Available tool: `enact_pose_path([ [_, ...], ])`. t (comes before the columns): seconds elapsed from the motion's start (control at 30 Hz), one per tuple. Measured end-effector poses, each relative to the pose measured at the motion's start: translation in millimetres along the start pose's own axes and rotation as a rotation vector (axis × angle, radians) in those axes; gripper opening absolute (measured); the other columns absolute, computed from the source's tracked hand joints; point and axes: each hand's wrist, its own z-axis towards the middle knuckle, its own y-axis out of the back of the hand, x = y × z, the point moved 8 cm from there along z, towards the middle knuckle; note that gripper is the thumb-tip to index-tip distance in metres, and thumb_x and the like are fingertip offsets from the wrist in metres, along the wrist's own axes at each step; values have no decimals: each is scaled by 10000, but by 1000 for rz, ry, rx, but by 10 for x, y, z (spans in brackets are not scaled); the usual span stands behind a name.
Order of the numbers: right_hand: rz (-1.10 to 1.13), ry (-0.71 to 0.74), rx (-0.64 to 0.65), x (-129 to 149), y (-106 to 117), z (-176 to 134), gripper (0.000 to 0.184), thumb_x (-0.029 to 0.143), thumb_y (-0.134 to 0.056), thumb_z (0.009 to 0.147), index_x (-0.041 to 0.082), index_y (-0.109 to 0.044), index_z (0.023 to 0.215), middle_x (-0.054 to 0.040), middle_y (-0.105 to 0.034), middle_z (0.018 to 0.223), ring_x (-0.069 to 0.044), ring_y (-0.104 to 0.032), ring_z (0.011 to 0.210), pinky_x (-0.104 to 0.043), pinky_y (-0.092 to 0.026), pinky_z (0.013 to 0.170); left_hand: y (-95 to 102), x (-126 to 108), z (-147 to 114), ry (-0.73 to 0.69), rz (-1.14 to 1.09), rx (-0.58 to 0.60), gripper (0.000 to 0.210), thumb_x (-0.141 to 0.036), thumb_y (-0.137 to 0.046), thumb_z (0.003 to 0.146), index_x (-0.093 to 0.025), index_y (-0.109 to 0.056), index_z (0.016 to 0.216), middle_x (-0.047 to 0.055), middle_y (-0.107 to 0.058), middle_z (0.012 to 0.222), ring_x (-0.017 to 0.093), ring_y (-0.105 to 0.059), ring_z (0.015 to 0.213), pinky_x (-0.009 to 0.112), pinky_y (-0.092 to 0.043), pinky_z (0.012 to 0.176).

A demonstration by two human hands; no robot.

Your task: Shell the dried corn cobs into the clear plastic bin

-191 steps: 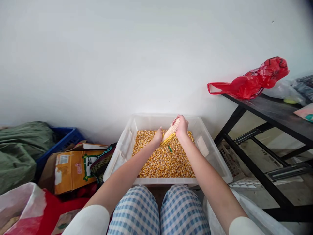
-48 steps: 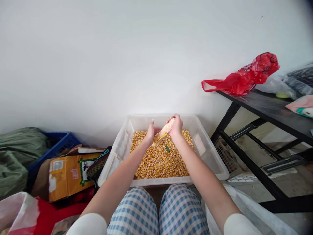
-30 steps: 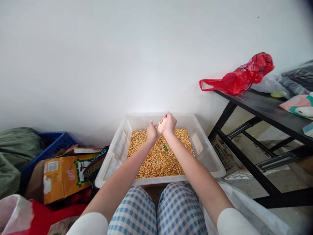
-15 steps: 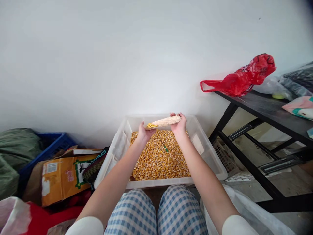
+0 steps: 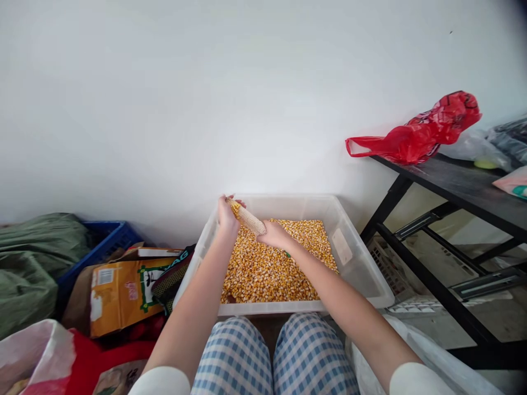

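A corn cob, mostly stripped to its pale core, is held at a slant above a clear plastic bin. Yellow kernels still cling to its upper left end. My left hand is closed around that end. At the lower right end, my right hand grips the bare part of the cob. Beneath both hands, loose corn kernels spread across the bin's floor. A small green piece lies among them, partly covered by my right forearm.
On the right stands a black table with a red plastic bag on it. To the left are a blue crate, an orange cardboard box and a green sack. A white wall rises behind the bin.
The cob has moved left and turned, its bare end now pointing down to the right. My right hand has come lower and closer to my left hand. The view has shifted slightly.
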Motion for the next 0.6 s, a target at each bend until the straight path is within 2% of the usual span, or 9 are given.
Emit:
enact_pose_path([
  [0.07, -196, 40, -124, 5, -3, -21, 208, 117, -714, 510, 200, -570, 636, -5, -579, 580, -183, -579, 646, -266, -422, 627, -26, 83, -35, 84, 19, 21, 428, -497, -265, 816, -154, -518, 778, 31, -549, 554, 140, -548, 473, 284, -462, 529],
  [0.13, -374, 66, -188, 28, -42, -50, 186, 177, -686, 570, 209, -562, 705, -37, -608, 654, -207, -583, 703, -292, -413, 665, -36, 126, -49, 117, 9, 29, 529, -545, -189, 812, -143, -528, 756, 48, -546, 552, 152, -553, 481, 290, -457, 518],
  [0.23, -474, 79, -212, 56, -138, -93, 174, 247, -648, 623, 208, -563, 770, -51, -616, 669, -201, -578, 674, -291, -404, 634, 12, 115, -24, 59, 7, -32, 533, -524, -154, 828, -153, -507, 681, 29, -478, 479, 136, -504, 433, 281, -442, 501],
  [0.33, -420, 60, -163, 58, -246, -120, 164, 239, -652, 591, 197, -573, 728, -30, -602, 619, -163, -553, 582, -251, -378, 544, 63, 96, 14, -25, 68, -76, 473, -498, -196, 836, -181, -472, 618, 13, -418, 424, 133, -443, 383, 285, -414, 462],
  [0.43, -368, -17, -85, 15, -324, -139, 148, 242, -649, 572, 176, -578, 685, -9, -583, 585, -130, -534, 527, -219, -355, 490, 67, 97, 38, -85, 163, -50, 447, -494, -224, 836, -192, -459, 605, 20, -431, 420, 135, -433, 371, 286, -386, 432],
  [0.6, -151, -193, 83, -135, -465, -180, 147, 267, -592, 627, 153, -552, 712, 13, -549, 530, -106, -521, 435, -199, -378, 434, 87, 159, 59, -58, 251, 11, 454, -548, -248, 829, -178, -457, 666, 13, -470, 448, 133, -468, 380, 283, -405, 453],
])
